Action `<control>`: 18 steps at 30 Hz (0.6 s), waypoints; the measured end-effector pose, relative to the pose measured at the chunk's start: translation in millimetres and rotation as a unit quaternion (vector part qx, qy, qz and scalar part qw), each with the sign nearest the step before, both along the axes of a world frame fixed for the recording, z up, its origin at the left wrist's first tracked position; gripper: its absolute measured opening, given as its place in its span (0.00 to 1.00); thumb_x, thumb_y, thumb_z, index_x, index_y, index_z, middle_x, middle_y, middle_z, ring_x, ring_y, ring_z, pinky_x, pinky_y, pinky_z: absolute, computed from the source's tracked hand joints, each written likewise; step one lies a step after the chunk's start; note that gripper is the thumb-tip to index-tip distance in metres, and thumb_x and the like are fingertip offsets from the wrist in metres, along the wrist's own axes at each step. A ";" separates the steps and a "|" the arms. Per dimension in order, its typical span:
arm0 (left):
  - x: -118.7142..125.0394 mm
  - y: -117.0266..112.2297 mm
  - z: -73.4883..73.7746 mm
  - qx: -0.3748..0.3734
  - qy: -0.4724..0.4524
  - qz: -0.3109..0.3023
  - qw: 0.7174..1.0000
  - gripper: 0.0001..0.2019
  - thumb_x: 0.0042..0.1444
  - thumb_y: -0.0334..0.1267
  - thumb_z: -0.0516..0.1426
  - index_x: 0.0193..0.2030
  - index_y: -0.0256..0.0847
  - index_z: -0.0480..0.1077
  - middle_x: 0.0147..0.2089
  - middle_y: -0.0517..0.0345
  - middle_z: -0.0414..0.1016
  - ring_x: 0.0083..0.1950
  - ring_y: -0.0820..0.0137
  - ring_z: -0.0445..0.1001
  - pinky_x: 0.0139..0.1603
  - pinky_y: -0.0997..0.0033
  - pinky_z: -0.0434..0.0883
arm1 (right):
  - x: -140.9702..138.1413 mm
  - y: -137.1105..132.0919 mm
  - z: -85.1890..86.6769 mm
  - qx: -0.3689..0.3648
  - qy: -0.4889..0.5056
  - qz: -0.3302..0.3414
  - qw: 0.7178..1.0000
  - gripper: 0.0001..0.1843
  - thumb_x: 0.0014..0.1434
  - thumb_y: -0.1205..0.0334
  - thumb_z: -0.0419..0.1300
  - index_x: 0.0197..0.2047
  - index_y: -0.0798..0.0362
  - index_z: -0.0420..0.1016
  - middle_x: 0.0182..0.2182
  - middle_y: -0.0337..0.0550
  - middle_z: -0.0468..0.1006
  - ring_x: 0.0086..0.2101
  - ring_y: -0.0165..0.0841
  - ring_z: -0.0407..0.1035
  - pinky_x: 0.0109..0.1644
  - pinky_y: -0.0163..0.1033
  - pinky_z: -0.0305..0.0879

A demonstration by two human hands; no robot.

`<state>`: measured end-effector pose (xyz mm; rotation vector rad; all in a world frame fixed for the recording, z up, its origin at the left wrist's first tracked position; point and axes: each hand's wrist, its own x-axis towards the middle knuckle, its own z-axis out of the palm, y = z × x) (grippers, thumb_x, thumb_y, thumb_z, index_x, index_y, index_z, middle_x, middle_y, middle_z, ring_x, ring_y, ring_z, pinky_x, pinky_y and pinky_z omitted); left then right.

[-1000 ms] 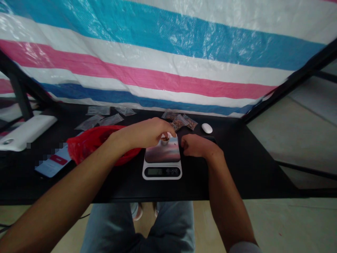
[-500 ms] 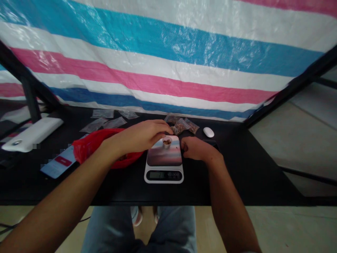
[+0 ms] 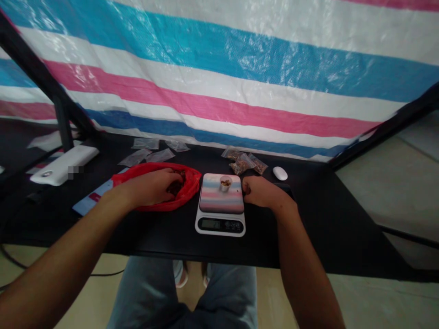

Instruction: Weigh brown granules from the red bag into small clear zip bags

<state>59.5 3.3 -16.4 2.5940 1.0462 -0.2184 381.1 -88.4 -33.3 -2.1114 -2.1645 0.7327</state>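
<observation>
My left hand reaches into a red plastic bag, its fingers bent around small brown pieces; the fingertips are partly hidden. To the right of the bag stands a white kitchen scale with a shiny plate and a lit display too blurred to read surely. On the plate sits a small clear cup with some brown pieces in it, and a tiny dark speck lies beside it. My right hand rests at the scale's right edge, fingers curled closed; whatever they may hold is hidden.
Behind the scale lie several filled zip bags, with a white mouse to their right. Flat clear bags lie at the back left. A phone is partly under the red bag, near a white power bank. Striped sheeting hangs behind.
My left hand has moved left from above the cup on the scale into the red bag. My right hand stays beside the scale. The view has shifted slightly.
</observation>
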 end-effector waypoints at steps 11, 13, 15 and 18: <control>4.3 -5.7 -3.5 0.005 -0.034 0.012 0.999 0.10 0.60 0.33 0.57 0.45 0.41 0.79 0.44 0.49 0.83 0.43 0.58 0.80 0.43 0.64 0.71 | 11.4 1.5 7.4 0.178 0.071 -0.049 0.980 0.07 0.52 0.70 0.62 0.28 0.51 0.67 0.28 0.36 0.74 0.30 0.30 0.65 0.34 0.34 0.56; 2.4 -3.6 -7.5 0.001 -0.035 0.017 0.999 0.10 0.60 0.35 0.57 0.44 0.42 0.79 0.44 0.50 0.83 0.42 0.58 0.80 0.43 0.64 0.71 | 8.8 -0.5 12.4 0.222 0.139 -0.059 0.963 0.06 0.54 0.68 0.61 0.29 0.51 0.67 0.28 0.36 0.73 0.30 0.30 0.65 0.35 0.34 0.58; 0.0 -1.8 -11.2 -0.004 -0.044 0.025 0.999 0.10 0.60 0.35 0.57 0.45 0.43 0.79 0.44 0.50 0.83 0.43 0.59 0.80 0.44 0.64 0.71 | 5.4 -1.0 14.9 0.228 0.195 -0.045 0.953 0.06 0.55 0.67 0.61 0.29 0.50 0.66 0.29 0.36 0.73 0.30 0.30 0.65 0.36 0.34 0.60; -2.8 -1.6 -13.8 -0.006 -0.050 0.029 0.998 0.09 0.61 0.38 0.57 0.44 0.42 0.79 0.43 0.48 0.83 0.42 0.59 0.80 0.44 0.64 0.71 | 3.1 2.0 12.6 0.225 0.213 -0.043 0.950 0.04 0.54 0.67 0.61 0.31 0.51 0.69 0.29 0.37 0.74 0.30 0.30 0.67 0.36 0.34 0.62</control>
